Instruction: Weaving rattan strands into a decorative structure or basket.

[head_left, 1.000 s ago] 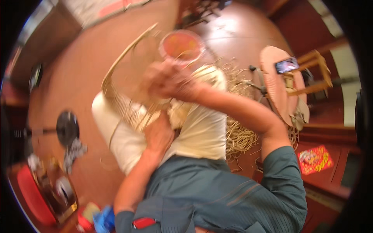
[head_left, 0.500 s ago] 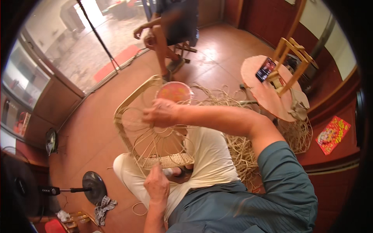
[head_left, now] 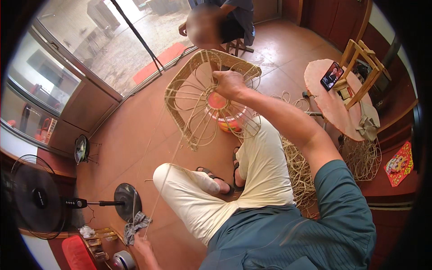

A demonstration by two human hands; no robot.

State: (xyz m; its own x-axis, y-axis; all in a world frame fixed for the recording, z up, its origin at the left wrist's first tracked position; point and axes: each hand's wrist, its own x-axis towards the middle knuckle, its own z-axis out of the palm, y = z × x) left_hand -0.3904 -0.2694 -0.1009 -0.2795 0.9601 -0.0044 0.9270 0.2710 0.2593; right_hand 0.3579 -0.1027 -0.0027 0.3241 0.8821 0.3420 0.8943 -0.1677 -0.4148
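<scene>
My right hand (head_left: pixel 230 84) is closed on a woven wicker frame (head_left: pixel 176 92), raised in front of my knees. The frame has a braided, rounded rim and thin canes looped like petals around a small central ring. My fingers grip near its far middle, partly hidden behind the hand. Far down at the lower left, my left hand (head_left: pixel 143 246) pinches a long thin cane strand (head_left: pixel 163 181). That strand stretches taut from the frame, past my left knee, to the hand.
A red patterned tub (head_left: pixel 231 124) stands under the frame. Loose cane (head_left: pixel 299 173) lies heaped by my right leg. A round table (head_left: pixel 319 74) holds a phone (head_left: pixel 332 75) and a wooden stand (head_left: pixel 360 90). At left is a fan (head_left: pixel 40 198). Another person (head_left: pixel 243 18) sits ahead.
My left hand has swung from the frame down to the lower left, drawing the strand out. The frame, in my right hand, has turned and moved farther away, off my lap.
</scene>
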